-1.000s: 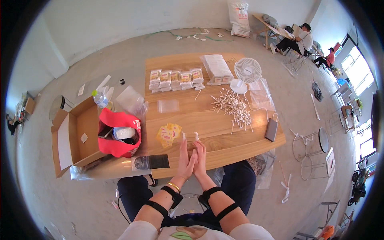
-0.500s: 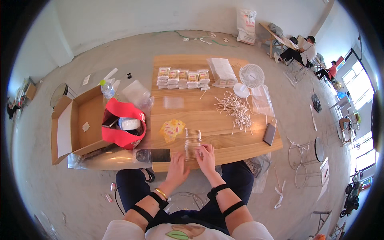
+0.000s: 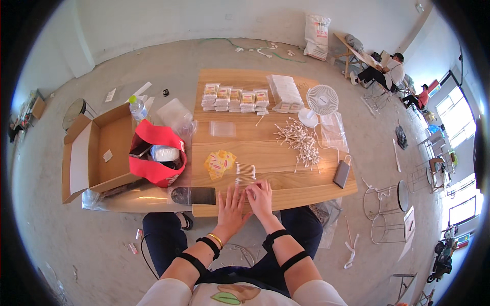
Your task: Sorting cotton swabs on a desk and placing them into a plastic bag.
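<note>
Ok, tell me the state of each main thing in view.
swab row: side by side
left hand: fingers spread
right hand: fingers bent
loose swabs: heaped
swab packets: stacked
yellow cards: overlapping
cardboard box: open
red bag: open, things inside
bottle: capped
fan: upright, spin unclear

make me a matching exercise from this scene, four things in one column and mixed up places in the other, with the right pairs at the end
Things
1. small row of white cotton swabs
2. red fabric bag
3. white round desk fan
4. grey rectangular power bank

Places
A. standing upright beyond the loose swab pile
B. near the close right corner of the wooden table
C. between the left hand and right hand, and just beyond them
D. open-topped, next to the brown cardboard box

Right pairs: 1-C, 2-D, 3-A, 4-B
</note>
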A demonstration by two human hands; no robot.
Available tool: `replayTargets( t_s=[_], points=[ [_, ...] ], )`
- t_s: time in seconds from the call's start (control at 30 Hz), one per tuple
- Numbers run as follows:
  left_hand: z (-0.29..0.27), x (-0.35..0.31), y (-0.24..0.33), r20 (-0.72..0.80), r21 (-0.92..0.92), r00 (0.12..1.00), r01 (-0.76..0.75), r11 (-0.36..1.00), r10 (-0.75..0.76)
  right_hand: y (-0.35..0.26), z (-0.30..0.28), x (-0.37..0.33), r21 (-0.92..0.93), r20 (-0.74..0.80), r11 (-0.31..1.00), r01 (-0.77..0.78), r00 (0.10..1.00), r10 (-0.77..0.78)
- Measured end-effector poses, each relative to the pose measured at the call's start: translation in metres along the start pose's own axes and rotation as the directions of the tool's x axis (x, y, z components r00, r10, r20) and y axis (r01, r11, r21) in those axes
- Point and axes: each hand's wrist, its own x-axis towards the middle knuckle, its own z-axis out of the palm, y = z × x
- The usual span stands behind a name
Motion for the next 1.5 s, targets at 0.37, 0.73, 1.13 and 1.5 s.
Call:
replayTargets(
  t_s=[0.37, 0.73, 1.13, 1.5],
  points=[
    [-0.002, -0.003, -0.001, -0.016, -0.001, 1.000, -0.008, 1.000, 0.008, 0.010, -0.008, 0.024, -0.193, 0.082, 0.980, 0.046, 0.996, -0.030],
    [-0.008, -0.005, -0.018, -0.013, -0.247, 1.000, 0.009, 0.969, -0.013, 0.003, -0.033, -0.032, -0.175, 0.211, 0.972, 0.156, 0.971, -0.117],
    [-0.001, -0.007, -0.025, -0.031, -0.051, 0.999, 0.017, 0.999, -0.019, -0.007, -0.024, -0.044, -0.252, 0.258, 0.954, 0.165, 0.961, -0.098],
    [0.006, 0.003, -0.022, -0.044, -0.036, 0.999, 0.008, 0.999, -0.009, -0.003, -0.006, -0.047, -0.344, 0.263, 0.927, 0.150, 0.963, -0.059]
  ],
)
